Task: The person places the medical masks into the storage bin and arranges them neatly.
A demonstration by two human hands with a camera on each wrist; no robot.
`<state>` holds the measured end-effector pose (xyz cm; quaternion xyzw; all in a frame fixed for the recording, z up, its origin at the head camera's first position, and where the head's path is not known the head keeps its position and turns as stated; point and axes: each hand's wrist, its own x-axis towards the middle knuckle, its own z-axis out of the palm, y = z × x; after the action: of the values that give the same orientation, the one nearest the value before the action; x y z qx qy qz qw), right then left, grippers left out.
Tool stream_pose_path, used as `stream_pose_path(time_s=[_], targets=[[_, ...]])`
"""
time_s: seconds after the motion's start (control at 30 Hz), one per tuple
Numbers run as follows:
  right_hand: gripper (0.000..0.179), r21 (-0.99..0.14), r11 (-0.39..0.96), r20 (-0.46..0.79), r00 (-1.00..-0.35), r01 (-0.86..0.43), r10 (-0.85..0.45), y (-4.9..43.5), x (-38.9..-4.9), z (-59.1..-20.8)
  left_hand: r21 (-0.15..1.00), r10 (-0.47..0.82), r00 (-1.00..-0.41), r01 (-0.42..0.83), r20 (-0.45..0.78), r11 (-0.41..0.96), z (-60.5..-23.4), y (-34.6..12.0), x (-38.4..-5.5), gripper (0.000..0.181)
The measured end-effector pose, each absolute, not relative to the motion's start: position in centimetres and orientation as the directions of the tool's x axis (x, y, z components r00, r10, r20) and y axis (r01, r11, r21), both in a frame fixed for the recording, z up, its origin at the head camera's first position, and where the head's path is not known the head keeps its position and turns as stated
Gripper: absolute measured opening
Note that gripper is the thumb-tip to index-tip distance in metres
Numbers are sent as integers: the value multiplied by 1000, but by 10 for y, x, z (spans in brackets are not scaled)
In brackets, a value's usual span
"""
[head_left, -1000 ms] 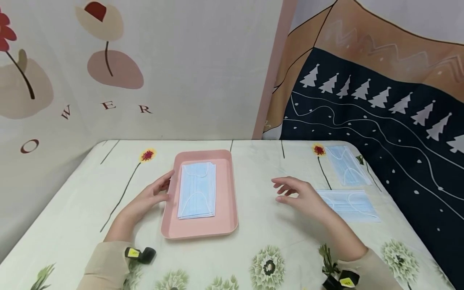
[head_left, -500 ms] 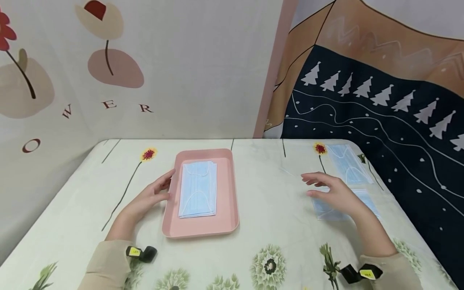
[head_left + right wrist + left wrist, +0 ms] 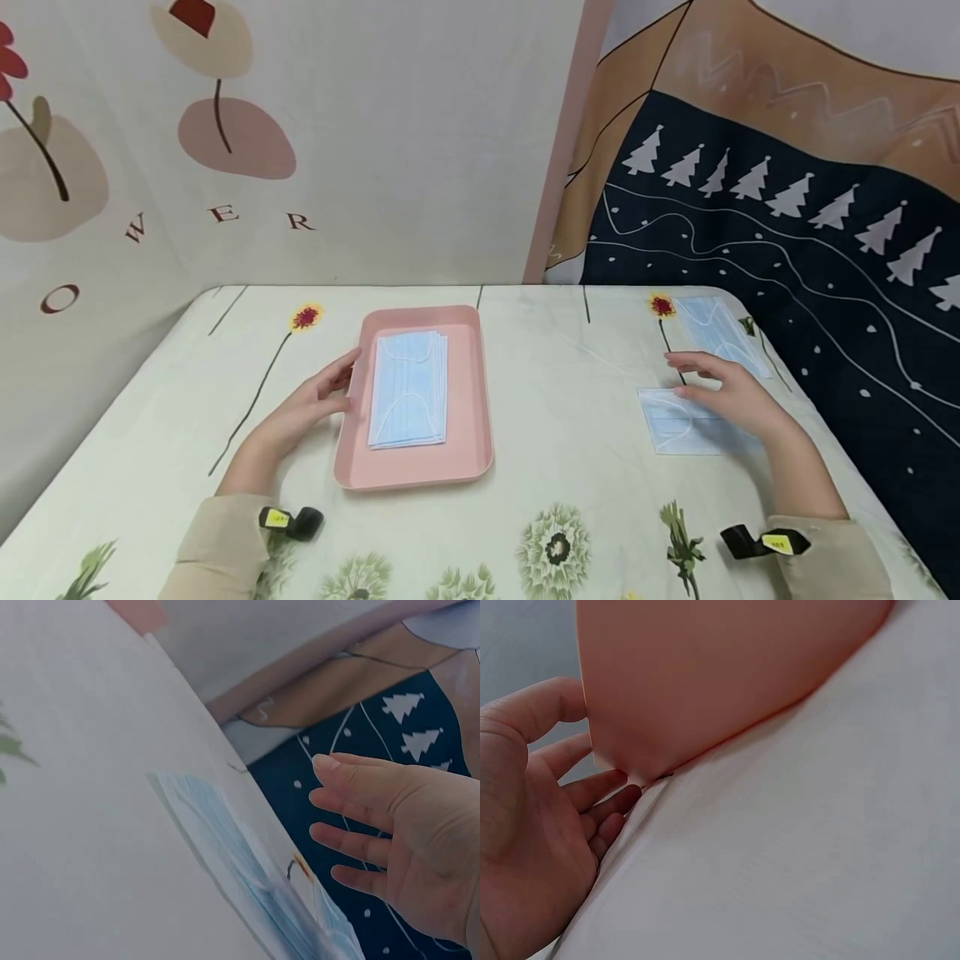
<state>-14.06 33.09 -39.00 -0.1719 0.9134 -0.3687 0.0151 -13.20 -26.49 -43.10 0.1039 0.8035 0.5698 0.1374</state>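
A pink tray (image 3: 467, 467) stands on the table with a small stack of light blue face masks (image 3: 408, 392) inside. My left hand (image 3: 315, 400) lies at its left side, fingertips and thumb touching the outer wall; the left wrist view shows this hand (image 3: 547, 810) with fingers slightly bent against the tray's wall (image 3: 690, 675). My right hand (image 3: 727, 387) hovers over a single face mask (image 3: 675, 425) at the right and covers part of it. In the right wrist view the fingers of this hand (image 3: 405, 832) are loosely spread and hold nothing, above the mask (image 3: 225, 847).
Another face mask (image 3: 716, 329) lies farther back, near the table's right edge. A pale flower-print cloth (image 3: 555, 467) covers the table. Printed hangings (image 3: 420, 150) stand behind it, and a dark one with white trees (image 3: 810, 275) on the right.
My right hand has moved to the right, from beside the masks to over the nearer one. My left hand stays at the tray, and the tray has not moved.
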Motion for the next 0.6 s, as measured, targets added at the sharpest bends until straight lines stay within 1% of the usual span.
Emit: stream_pose_path(time_s=[0.27, 0.47, 0.6], targets=[[48, -672, 701, 42, -957, -239, -286, 352, -145, -402, 944, 320, -941, 1, -111, 330, -430, -264, -132, 74], [45, -656, 704, 72, -951, -273, -302, 364, -146, -413, 948, 331, -939, 18, -93, 317, -431, -264, -132, 74], [45, -655, 707, 68, -953, -266, -296, 366, -145, -414, 950, 326, -941, 15, -92, 312, -432, -265, -132, 74]])
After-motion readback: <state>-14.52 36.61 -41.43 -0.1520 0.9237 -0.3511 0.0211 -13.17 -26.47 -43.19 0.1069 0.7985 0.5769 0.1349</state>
